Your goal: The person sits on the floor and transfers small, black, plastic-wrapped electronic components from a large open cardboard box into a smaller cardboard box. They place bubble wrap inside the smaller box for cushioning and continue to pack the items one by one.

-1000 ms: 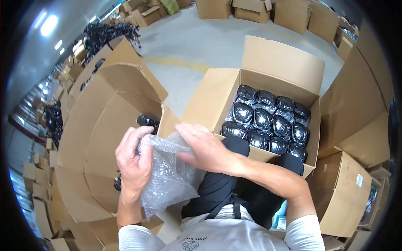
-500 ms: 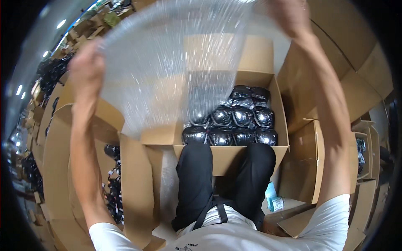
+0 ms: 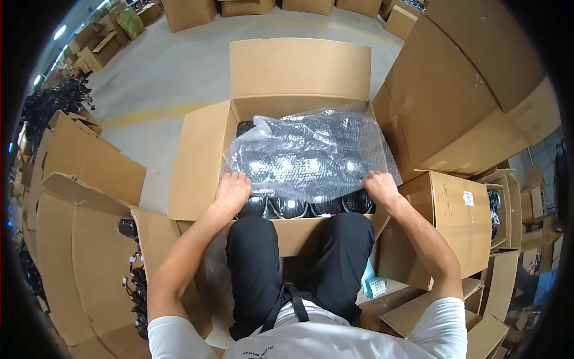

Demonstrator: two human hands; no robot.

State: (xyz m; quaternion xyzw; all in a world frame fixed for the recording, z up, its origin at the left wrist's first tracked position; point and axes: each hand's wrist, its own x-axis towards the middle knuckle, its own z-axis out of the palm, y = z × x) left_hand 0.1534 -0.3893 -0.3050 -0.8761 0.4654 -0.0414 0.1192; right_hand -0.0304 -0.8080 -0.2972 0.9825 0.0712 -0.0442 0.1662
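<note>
An open cardboard box (image 3: pixel 206 155) stands on the floor in front of my knees. It is filled with rows of glossy black rounded items (image 3: pixel 290 207). A clear sheet of bubble wrap (image 3: pixel 308 152) lies spread over them, covering all but the nearest row. My left hand (image 3: pixel 232 190) presses the sheet's near left corner, and my right hand (image 3: pixel 381 186) grips its near right corner. Both arms reach forward over my black trousers.
A tall open carton (image 3: pixel 84 251) at my left holds more black items (image 3: pixel 133 275). Large cartons (image 3: pixel 472 102) crowd the right, a smaller labelled one (image 3: pixel 454 221) beside my right arm. Grey concrete floor (image 3: pixel 155 78) lies ahead, with more boxes along its far edge.
A second ago I held the bubble wrap bunched at my left. I then lifted it spread overhead, and now it lies over the box with both hands at its near corners.
</note>
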